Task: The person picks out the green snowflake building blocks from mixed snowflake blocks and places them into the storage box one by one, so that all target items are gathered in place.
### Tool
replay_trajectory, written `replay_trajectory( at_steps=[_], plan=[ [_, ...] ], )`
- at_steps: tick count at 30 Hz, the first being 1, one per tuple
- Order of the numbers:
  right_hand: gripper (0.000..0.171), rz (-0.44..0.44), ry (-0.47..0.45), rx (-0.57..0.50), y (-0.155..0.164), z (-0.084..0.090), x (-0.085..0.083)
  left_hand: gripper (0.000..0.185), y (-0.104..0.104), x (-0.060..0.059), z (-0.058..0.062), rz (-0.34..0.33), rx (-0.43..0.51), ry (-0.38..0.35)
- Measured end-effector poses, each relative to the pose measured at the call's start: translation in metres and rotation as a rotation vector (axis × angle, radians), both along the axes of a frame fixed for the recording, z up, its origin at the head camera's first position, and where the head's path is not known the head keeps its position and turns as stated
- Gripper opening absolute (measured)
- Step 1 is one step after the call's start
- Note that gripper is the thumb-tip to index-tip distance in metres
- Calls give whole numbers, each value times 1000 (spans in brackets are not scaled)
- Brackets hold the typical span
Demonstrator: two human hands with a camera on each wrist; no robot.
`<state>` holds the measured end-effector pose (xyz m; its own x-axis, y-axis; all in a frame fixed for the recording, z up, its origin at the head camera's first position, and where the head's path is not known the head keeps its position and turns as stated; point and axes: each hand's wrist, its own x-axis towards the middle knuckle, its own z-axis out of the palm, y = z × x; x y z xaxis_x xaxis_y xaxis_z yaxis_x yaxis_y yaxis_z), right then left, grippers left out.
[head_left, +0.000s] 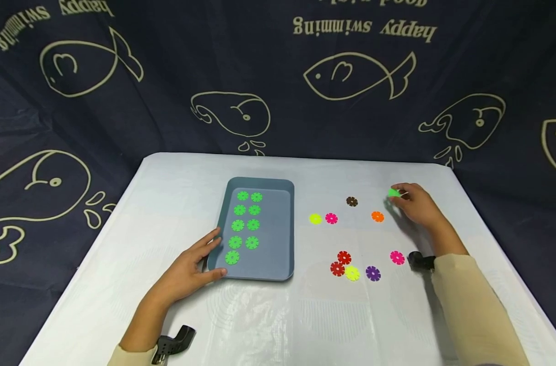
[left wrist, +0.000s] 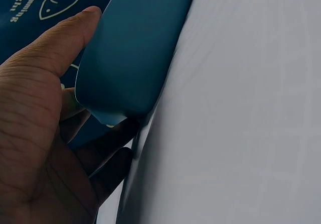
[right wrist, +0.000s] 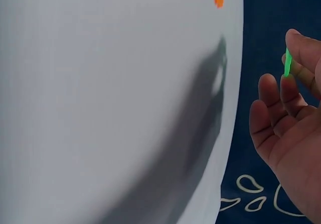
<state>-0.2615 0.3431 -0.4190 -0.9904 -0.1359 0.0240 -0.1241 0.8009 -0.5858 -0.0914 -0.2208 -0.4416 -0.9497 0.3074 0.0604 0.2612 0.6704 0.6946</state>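
Observation:
My right hand [head_left: 416, 206] is raised above the table's right side, pinching a green notched disc [head_left: 393, 192] between thumb and fingertips. The right wrist view shows that green disc [right wrist: 288, 63] edge-on, clear of the tabletop. My left hand [head_left: 183, 277] holds the near left corner of a grey-blue tray [head_left: 273, 259], its thumb at the front rim and its fingers along the left side. In the left wrist view, the thumb and fingers span the tray corner [left wrist: 128, 58]. Several green discs [head_left: 238, 225] lie flat inside the tray in two columns, toward its left.
Right of the tray lie loose discs: brown [head_left: 352, 202], orange [head_left: 377, 216], purple [head_left: 373, 273], two pink [head_left: 331, 218], two yellow [head_left: 315, 219] and two red [head_left: 337, 269]. The white-covered table [head_left: 332, 325] meets a dark fish-print cloth [head_left: 278, 71] behind.

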Motion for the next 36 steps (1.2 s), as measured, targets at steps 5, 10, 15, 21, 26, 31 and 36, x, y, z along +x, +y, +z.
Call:
replay_trajectory(
  at_steps=[5, 10, 15, 21, 26, 31, 36],
  plan=[
    [39, 17, 32, -11, -9, 4, 5, 86, 0, 0, -1, -5, 4, 19],
    [37, 53, 65, -24, -20, 10, 9, 88, 0, 0, 0, 0, 3, -2],
    [35, 100, 92, -41, -29, 17, 11, 89, 0, 0, 1, 0, 10, -15],
    [35, 144, 84, -61, -42, 24, 13, 88, 0, 0, 1, -3, 6, 4],
    [33, 197, 96, -75, -54, 31, 15, 90, 1, 0, 1, 1, 0, -6],
    [31, 246, 121, -80, -68, 37, 19, 90, 0, 1, 2, 3, 0, -10],
    [30, 289, 133, -109, -84, 41, 23, 89, 0, 0, 1, 2, -3, -3]
  ],
)
